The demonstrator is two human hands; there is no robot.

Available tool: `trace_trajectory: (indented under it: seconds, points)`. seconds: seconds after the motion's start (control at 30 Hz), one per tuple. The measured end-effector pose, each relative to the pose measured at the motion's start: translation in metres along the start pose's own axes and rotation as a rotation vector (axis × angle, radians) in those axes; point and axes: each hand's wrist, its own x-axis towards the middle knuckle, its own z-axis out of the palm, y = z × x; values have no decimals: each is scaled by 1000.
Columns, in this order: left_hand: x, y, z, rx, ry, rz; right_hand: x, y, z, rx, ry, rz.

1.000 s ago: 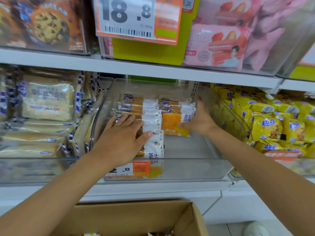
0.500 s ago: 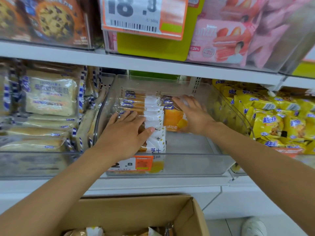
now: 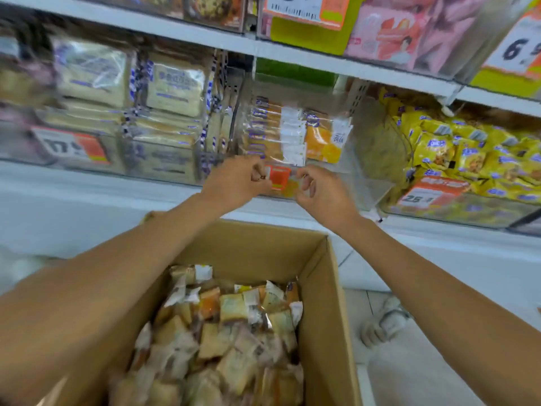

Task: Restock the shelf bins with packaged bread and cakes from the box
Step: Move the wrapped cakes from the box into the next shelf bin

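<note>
So both hands are out of the bin now. A second ago the left hand (image 3: 237, 183) was flat on the row of cheese toast packets (image 3: 275, 133) and the right hand (image 3: 325, 194) was nudging the orange packet (image 3: 320, 142) into line beside them; now both hang just in front of the clear bin (image 3: 370, 183), either side of its orange price tag (image 3: 279, 177). The fingers on both are loosely curled, with nothing in them as far as I can see, though the shot is pretty smeared. The view has also tipped down, so the cardboard box (image 3: 329, 288) is fully in sight below the arms, and it's loaded with more wrapped toast packets (image 3: 234, 332). My read: that batch is squared up and the next move is a dip into the box for another handful. There's loads left in there, and the bin has bare floor on its right side, so this job is nowhere near done. As for the surroundings, it's a white shop shelf (image 3: 87, 186) with clear bins side by side: sliced bread packs (image 3: 172, 86) to the left, yellow snack packets (image 3: 456, 150) to the right. Pink cake packs (image 3: 392, 36) sit on the upper shelf (image 3: 322, 61) behind big price cards. A white shoe (image 3: 386, 320) pokes out on the pale tile floor (image 3: 424, 376) next to the box.
</note>
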Motion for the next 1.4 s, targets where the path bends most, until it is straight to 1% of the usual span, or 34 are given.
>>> trace_trajectory:
  seconds: [0.07, 0.13, 0.23, 0.33, 0.43, 0.53, 0.57, 0.6, 0.63, 0.7, 0.8, 0.87, 0.93, 1.0, 1.07, 1.1, 1.13, 1.17, 1.27, 1.3, 1.33, 1.37, 1.4]
  points:
    - [-33, -30, 13, 29, -131, -120, -31, -4, 30, -30, -204, 24]
    - [-67, -66, 28, 28, -225, -229, -61, -2, 64, -46, -416, 96]
    - [-114, -122, 52, -31, -299, -380, -97, 16, 122, -58, -629, 223]
    - [-149, -165, 78, -106, -310, -548, -119, 37, 179, -83, -779, 323]
    - [-172, -194, 105, -242, -255, -686, -136, 53, 233, -108, -892, 301]
    - [-186, -211, 122, -306, -227, -732, -151, 58, 280, -133, -999, 333]
    - [-190, -216, 126, -326, -224, -739, -157, 58, 293, -156, -1023, 310]
    - [-192, -219, 130, -343, -229, -755, -163, 59, 305, -182, -1016, 273]
    - [-194, -222, 133, -354, -239, -780, -167, 59, 314, -184, -969, 239]
    - [-196, -226, 137, -355, -271, -806, -165, 61, 326, -144, -886, 233]
    - [-195, -225, 139, -362, -272, -798, -137, 60, 322, -136, -927, 180]
    - [-190, -222, 139, -382, -248, -775, -113, 55, 304, -63, -925, 128]
    - [-183, -215, 133, -380, -284, -674, -92, 41, 273, 57, -950, 93]
    - [-174, -204, 130, -469, -353, -572, -79, 23, 242, 202, -1033, 139]
    - [-166, -188, 125, -637, -373, -586, -73, 9, 214, 354, -1061, 222]
    - [-165, -182, 122, -694, -347, -603, -72, 5, 203, 428, -1055, 264]
    - [-163, -176, 117, -695, -339, -609, -74, 2, 193, 479, -1040, 297]
    - [-162, -171, 112, -710, -373, -624, -75, 0, 185, 497, -1019, 315]
    - [-165, -157, 96, -769, -616, -728, -84, -7, 169, 465, -987, 329]
    - [-166, -156, 92, -796, -664, -760, -89, -9, 168, 474, -971, 341]
    - [-168, -156, 88, -808, -661, -781, -95, -8, 170, 481, -938, 349]
    - [-171, -158, 86, -818, -615, -807, -100, -6, 171, 469, -890, 355]
    - [-177, -163, 84, -817, -531, -841, -106, 0, 172, 438, -839, 358]
